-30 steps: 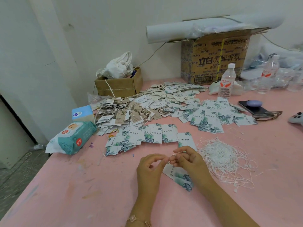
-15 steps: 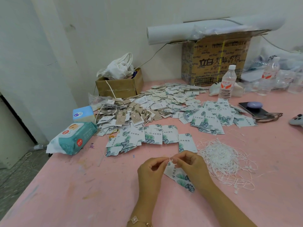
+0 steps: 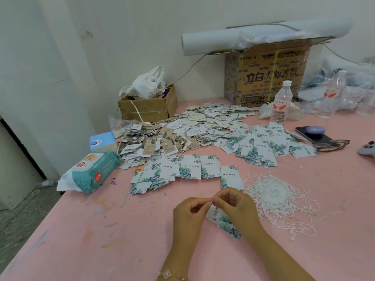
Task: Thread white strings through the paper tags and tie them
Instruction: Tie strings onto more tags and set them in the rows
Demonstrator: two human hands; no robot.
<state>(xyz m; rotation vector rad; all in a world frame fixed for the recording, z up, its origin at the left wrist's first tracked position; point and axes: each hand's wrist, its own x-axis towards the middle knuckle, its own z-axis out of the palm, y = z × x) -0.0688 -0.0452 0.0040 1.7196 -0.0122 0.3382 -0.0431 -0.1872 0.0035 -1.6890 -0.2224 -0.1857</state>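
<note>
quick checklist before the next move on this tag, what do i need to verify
1. Both hands on the string: left hand and right hand pinch a white string between their fingers. Ok.
2. Tag at hand: the tag sits just below the hands, partly hidden. Ok.
3. String through the tag's hole: hidden by the fingers. Cannot tell.
4. Knot formed: too small to see. Cannot tell.
5. More string close by: the string pile lies beside the right hand. Ok.
6. Next tags close by: spare tags lie in a row just beyond the hands. Ok.
</note>
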